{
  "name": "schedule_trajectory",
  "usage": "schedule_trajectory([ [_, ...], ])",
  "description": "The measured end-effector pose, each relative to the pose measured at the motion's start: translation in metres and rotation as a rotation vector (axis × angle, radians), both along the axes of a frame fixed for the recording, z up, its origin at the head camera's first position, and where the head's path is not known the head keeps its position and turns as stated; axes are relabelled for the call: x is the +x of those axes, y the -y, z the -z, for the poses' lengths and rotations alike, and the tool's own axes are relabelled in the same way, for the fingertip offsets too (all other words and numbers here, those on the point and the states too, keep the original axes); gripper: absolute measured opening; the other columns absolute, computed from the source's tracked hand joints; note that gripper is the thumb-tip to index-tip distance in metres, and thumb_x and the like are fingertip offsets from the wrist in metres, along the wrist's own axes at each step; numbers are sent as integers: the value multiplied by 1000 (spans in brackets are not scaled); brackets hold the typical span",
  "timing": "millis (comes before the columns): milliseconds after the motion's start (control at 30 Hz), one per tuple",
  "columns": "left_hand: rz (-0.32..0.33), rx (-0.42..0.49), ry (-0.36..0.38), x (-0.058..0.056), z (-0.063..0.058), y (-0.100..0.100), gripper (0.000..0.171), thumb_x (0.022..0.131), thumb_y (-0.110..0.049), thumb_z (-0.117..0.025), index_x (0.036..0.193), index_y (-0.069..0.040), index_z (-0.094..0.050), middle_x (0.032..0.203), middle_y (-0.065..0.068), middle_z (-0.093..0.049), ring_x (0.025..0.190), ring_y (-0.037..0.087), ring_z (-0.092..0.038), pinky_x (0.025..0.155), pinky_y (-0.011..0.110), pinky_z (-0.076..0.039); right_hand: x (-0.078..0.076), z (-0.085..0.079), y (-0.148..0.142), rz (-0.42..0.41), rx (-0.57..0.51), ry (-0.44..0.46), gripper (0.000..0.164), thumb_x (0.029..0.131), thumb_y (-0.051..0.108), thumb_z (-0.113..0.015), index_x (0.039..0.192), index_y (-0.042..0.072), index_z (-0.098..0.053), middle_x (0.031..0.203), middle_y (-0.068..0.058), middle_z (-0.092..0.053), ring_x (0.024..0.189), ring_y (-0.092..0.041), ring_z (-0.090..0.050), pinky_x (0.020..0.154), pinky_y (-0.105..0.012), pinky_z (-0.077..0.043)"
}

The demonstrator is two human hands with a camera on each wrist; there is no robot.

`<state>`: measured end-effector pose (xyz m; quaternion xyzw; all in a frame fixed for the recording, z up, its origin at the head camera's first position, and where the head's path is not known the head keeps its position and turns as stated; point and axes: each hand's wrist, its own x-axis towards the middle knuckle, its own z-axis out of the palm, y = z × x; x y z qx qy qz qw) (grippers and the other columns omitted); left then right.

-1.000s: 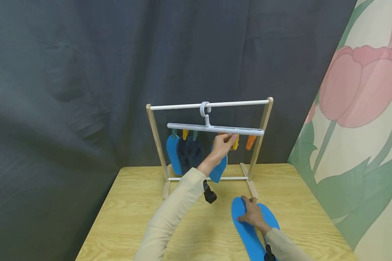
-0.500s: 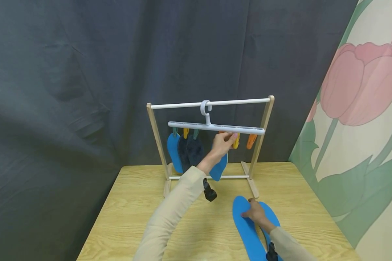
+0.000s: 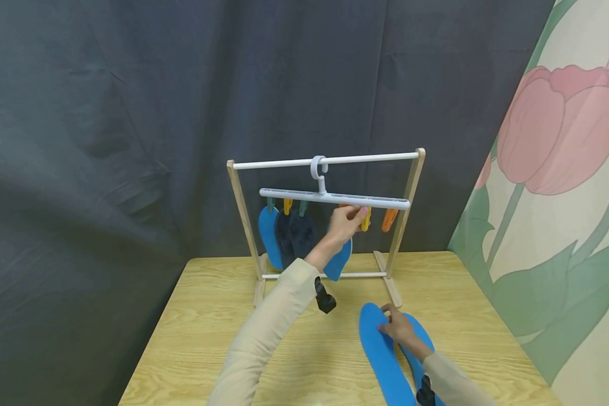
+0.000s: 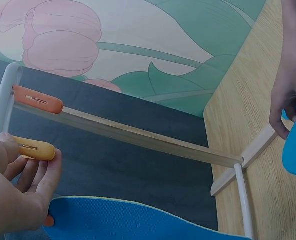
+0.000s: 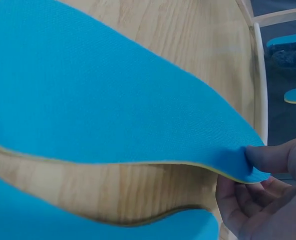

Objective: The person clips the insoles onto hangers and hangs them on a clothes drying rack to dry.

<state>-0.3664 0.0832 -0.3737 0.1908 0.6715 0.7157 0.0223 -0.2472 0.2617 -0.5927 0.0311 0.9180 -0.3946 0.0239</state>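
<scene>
With thumb and fingers, my left hand [image 3: 344, 224] pinches a yellow clothespin [image 4: 40, 149] under the bar of a pale grey hanger [image 3: 330, 197]. Beside it an orange clothespin [image 4: 37, 99] hangs at the bar's right end. A blue insole [image 4: 122, 220] hangs just left of that hand, partly covered by it in the head view. Low at the right, my right hand [image 3: 400, 330] pinches the far end of another blue insole [image 5: 112, 100], thumb on top and fingers beneath. One more blue insole [image 5: 62, 215] lies on the table to the right of the held one.
A wooden rack [image 3: 413, 180] with a white top rod [image 3: 274, 165] carries the hanger. Left along the bar hang a blue insole [image 3: 269, 237] and dark fuzzy insoles [image 3: 301, 237] in green and yellow clothespins. A dark curtain [image 3: 132, 113] stands behind the wooden table [image 3: 208, 327].
My right hand has slid slightly right, its thumb now nearer the edge of the insole. The left hand stays at the yellow clothespin.
</scene>
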Motion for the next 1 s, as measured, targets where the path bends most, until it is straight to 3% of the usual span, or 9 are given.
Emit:
schedule_trajectory([
  [133, 10, -2, 3, -1, 1, 2, 30, 100, -17, -60, 115, 7, -68, 98, 17, -67, 90, 25, -67, 77, 29, -58, 0, -7, 2, 2, -37, -3, 39, 89, -4, -66, 124, -12, -51, 81, -11, -50, 65, -22, -46, 55, -32, -40],
  [467, 16, -6, 8, -2, 0, 3, 29, 100, -17, -60, 111, 8, -69, 94, 14, -66, 87, 22, -67, 78, 29, -58, -6, -20, 3, 6, -78, -7, 32, 90, -2, -67, 117, -13, -55, 90, -15, -58, 75, -24, -54, 62, -37, -49],
  [800, 20, 5, 14, -3, -2, 3, 29, 100, -17, -61, 108, 10, -69, 91, 14, -65, 84, 22, -67, 76, 29, -58, -11, -37, 4, -1, -119, -42, 24, 95, 0, -61, 116, -12, -56, 88, -11, -56, 73, -21, -51, 60, -32, -45],
  [1000, 18, -42, -8, -1, -1, 7, 31, 100, -19, -60, 110, 9, -68, 92, 12, -64, 85, 21, -66, 76, 27, -58, -12, -52, 5, -11, -119, -65, 27, 96, 0, -60, 118, -14, -54, 91, -12, -56, 79, -23, -52, 65, -32, -45],
])
